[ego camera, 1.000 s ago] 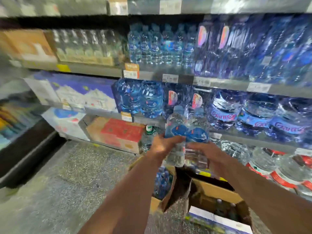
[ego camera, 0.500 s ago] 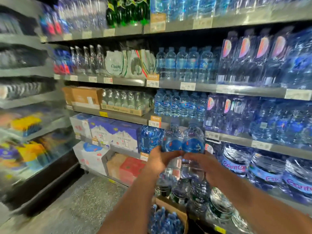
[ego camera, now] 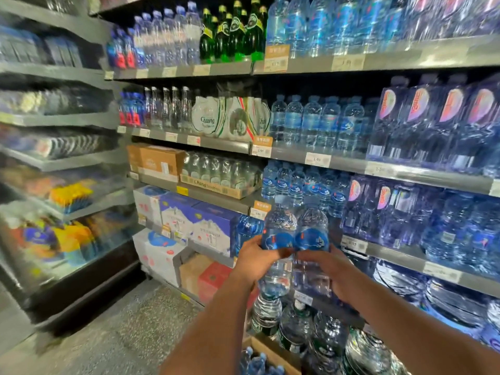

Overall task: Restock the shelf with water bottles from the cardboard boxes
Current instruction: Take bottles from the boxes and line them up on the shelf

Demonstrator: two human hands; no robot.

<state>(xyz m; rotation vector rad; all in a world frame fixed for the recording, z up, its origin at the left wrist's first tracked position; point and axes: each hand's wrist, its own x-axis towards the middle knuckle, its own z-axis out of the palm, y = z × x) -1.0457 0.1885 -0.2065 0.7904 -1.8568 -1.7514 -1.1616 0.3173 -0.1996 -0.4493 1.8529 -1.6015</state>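
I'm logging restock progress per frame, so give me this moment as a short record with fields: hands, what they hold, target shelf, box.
left hand: gripping one water bottle, upright
right hand: gripping a second water bottle, upright, beside the first
bottle position: raised in front of the shelf, not yet set down
likely target: row of matching small bottles just above
cardboard box: open at bottom edge, blue caps visible inside

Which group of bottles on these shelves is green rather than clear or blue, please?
The green glass bottles on the top shelf, with yellow neck labels; every other bottle looks clear or blue.
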